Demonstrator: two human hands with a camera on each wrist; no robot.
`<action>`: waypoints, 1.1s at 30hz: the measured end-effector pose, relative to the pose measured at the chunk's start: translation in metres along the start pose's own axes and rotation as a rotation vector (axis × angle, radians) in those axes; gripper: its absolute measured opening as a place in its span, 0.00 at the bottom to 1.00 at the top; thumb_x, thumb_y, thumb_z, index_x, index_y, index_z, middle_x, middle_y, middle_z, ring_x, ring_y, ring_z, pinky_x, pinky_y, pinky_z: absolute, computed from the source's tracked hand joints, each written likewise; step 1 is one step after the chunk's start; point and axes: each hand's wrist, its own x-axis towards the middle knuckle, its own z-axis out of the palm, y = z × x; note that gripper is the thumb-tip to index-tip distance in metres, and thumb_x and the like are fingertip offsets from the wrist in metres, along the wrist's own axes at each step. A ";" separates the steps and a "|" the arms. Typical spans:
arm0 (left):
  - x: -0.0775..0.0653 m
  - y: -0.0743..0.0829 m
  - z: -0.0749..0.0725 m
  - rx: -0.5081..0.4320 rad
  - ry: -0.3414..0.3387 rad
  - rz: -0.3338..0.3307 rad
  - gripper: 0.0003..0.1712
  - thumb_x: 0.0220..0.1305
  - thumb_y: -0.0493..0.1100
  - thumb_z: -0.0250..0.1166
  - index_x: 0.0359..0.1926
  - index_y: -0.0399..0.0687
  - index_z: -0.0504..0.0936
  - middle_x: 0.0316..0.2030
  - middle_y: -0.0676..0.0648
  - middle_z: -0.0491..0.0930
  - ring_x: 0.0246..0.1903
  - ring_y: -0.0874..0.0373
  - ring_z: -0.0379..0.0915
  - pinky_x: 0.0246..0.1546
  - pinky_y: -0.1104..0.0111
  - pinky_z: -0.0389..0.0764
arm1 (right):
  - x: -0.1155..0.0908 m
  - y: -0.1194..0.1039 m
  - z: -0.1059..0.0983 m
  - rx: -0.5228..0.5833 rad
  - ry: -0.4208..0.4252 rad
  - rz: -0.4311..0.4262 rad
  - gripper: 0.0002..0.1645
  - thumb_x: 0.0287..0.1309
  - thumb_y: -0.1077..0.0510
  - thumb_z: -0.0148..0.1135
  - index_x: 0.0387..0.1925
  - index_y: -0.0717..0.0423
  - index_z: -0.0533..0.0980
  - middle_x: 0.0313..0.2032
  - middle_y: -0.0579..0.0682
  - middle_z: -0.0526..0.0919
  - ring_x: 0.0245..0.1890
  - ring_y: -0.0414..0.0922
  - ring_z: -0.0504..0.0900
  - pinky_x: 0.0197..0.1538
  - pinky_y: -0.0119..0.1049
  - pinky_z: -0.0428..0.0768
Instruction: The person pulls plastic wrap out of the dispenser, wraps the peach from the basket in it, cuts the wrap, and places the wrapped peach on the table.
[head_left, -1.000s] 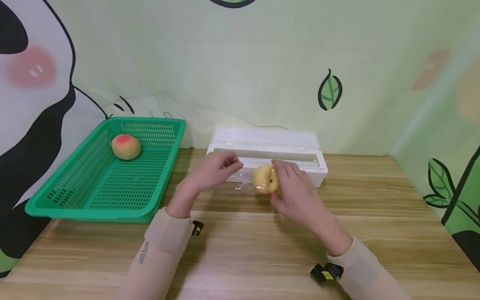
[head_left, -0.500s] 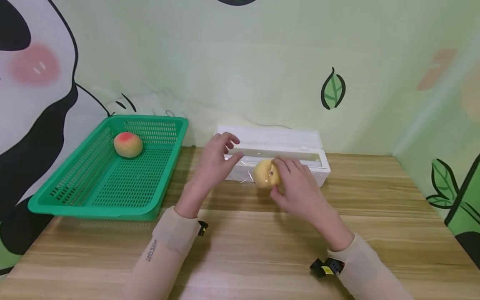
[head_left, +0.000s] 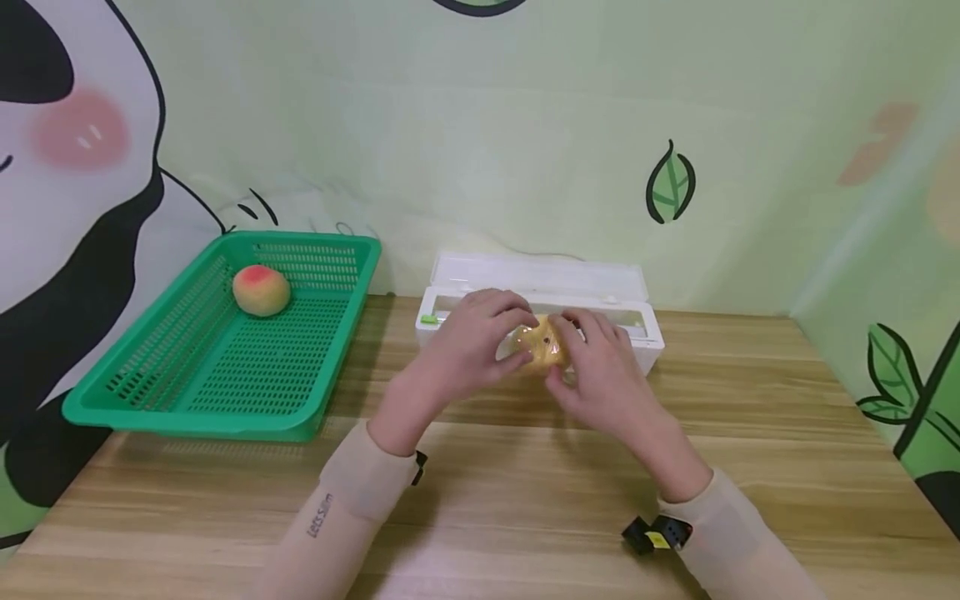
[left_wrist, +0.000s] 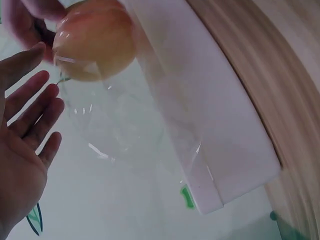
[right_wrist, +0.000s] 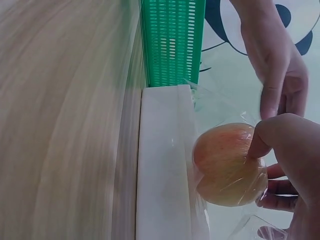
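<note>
A yellow-pink peach (head_left: 543,343), covered in clear plastic film, is held above the front of a white film dispenser box (right_wrist: 162,165). My right hand (head_left: 611,371) grips the peach from the right, thumb and fingers around its side in the right wrist view. My left hand (head_left: 476,342) is close to the peach's left side. In the left wrist view its fingers (left_wrist: 36,112) are spread and hold nothing. Clear film (left_wrist: 120,120) stretches from the peach over the dispenser's edge. A second peach (head_left: 261,291) lies in the green basket (head_left: 187,427).
The dispenser's lid (head_left: 536,275) stands raised against the printed backdrop (head_left: 480,150). A small green piece (head_left: 430,319) shows at the box's left end. The wooden table (head_left: 525,517) extends toward the person and to the right.
My left hand let go of the film's left side, lifted with its fingers apart, then moved right to the peach. My right hand keeps its grip, with the peach turned a little.
</note>
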 end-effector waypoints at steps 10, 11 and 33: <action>-0.001 0.010 0.013 0.126 -0.184 -0.124 0.32 0.56 0.51 0.75 0.59 0.47 0.76 0.58 0.52 0.72 0.60 0.58 0.67 0.66 0.59 0.54 | 0.000 0.003 0.000 0.078 0.064 0.011 0.30 0.57 0.57 0.62 0.59 0.67 0.68 0.55 0.60 0.75 0.56 0.57 0.74 0.57 0.52 0.68; -0.001 0.010 0.014 0.134 -0.190 -0.132 0.34 0.56 0.51 0.75 0.60 0.46 0.75 0.59 0.52 0.72 0.61 0.58 0.66 0.66 0.59 0.54 | 0.001 0.004 0.000 0.074 0.083 0.000 0.27 0.57 0.57 0.62 0.56 0.67 0.70 0.55 0.60 0.75 0.56 0.57 0.74 0.58 0.51 0.69; 0.005 0.002 0.033 0.065 -0.214 -0.302 0.56 0.49 0.47 0.80 0.73 0.46 0.56 0.67 0.49 0.63 0.67 0.54 0.58 0.66 0.58 0.52 | 0.005 0.004 0.000 0.006 0.046 -0.035 0.50 0.35 0.63 0.84 0.61 0.67 0.67 0.60 0.61 0.68 0.62 0.57 0.67 0.65 0.43 0.61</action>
